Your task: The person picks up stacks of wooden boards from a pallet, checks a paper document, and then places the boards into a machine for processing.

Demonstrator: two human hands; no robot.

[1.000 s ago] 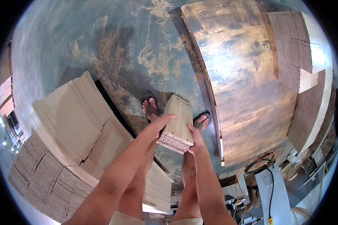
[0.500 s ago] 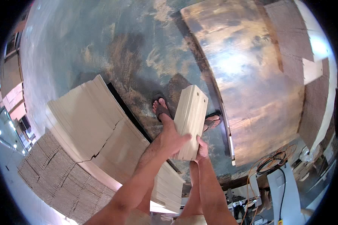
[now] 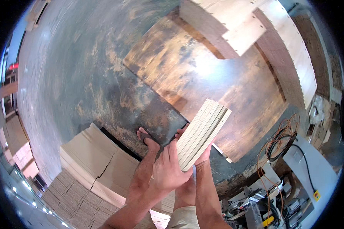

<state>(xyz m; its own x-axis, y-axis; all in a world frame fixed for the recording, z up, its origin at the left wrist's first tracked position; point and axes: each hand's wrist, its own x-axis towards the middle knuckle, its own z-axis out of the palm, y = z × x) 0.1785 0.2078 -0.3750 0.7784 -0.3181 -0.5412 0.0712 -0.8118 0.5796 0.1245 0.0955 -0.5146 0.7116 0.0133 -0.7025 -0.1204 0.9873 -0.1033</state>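
Observation:
Between my two hands I carry a bundle of light wooden boards [image 3: 202, 133], stacked flat against each other, with small dark holes near the far end. My left hand [image 3: 169, 168] grips its left side, fingers curled along the edge and thumb toward the near end. On the other side my right hand [image 3: 205, 155] holds the bundle from the right and below; most of its fingers are hidden behind the boards. The bundle is tilted, its far end pointing up and right over the edge of a wide wooden sheet [image 3: 164, 68].
Stacks of pale panels [image 3: 91, 147] stand at lower left, beside brown corrugated stacks [image 3: 74, 200]. Boxy plywood pieces [image 3: 279, 57] rest on the sheet at upper right. Coiled cables [image 3: 281, 139] and tools [image 3: 256, 202] lie at lower right. My sandalled foot [image 3: 144, 136] is on the stained floor.
My view has turned right toward the wooden sheet. The bundle has rolled in my hands and now shows its layered edges; my left hand has shifted its grip along the side.

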